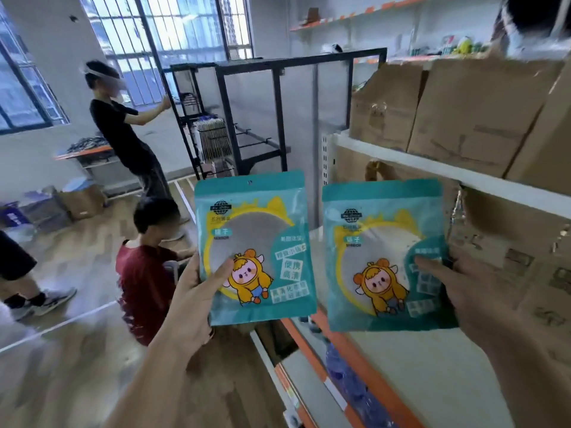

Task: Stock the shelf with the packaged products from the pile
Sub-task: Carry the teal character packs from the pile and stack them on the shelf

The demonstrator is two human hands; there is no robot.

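The left packet (253,248) and the right packet (383,257) are held upright at the front edge of the shelf (417,375).
The left packet, teal with a cartoon figure, is pinched at its lower left corner by the left hand (197,291), the thumb being laid on the front, and it is kept just outside the orange front edge. The right packet is gripped at its right side by the right hand (460,291), where the foil is creased, and it is held above the white shelf board. Cardboard boxes (472,112) are stored on the upper board.
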